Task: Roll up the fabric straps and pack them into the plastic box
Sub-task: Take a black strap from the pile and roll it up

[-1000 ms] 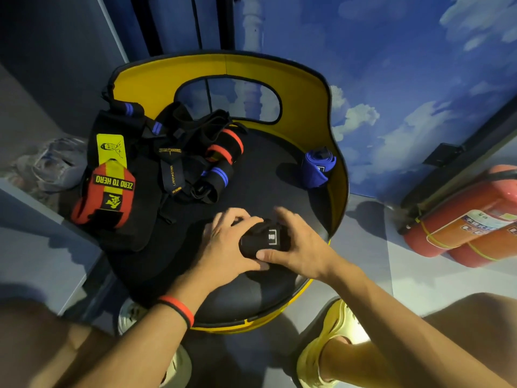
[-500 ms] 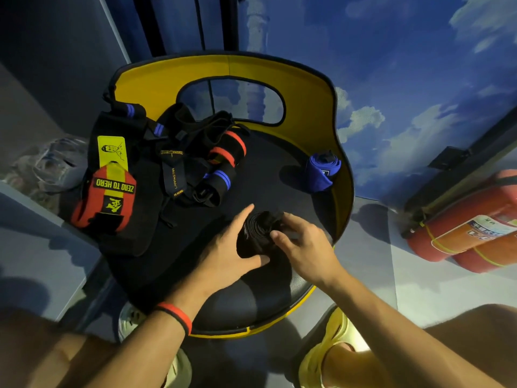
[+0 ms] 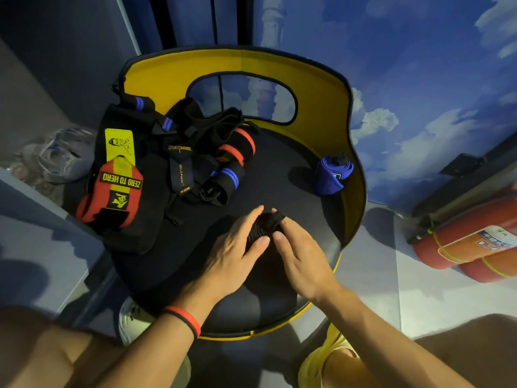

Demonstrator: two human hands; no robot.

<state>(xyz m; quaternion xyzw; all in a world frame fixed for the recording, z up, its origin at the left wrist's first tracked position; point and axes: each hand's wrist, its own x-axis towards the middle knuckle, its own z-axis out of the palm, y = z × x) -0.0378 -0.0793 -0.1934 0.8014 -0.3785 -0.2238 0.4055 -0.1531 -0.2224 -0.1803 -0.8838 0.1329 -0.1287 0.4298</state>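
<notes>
We pinch the black strap roll (image 3: 261, 228) between left hand (image 3: 232, 247) and right hand (image 3: 302, 253) at the chair seat's (image 3: 279, 169) front, both sets of fingers grasping it, seemingly so the coil cannot unwind.

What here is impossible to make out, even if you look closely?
- Head view: the black rolled strap is partly covered by the left hand and right hand.
- The clear object at left is too blurred to name.
- The fire extinguishers are cut off by the right edge.
</notes>
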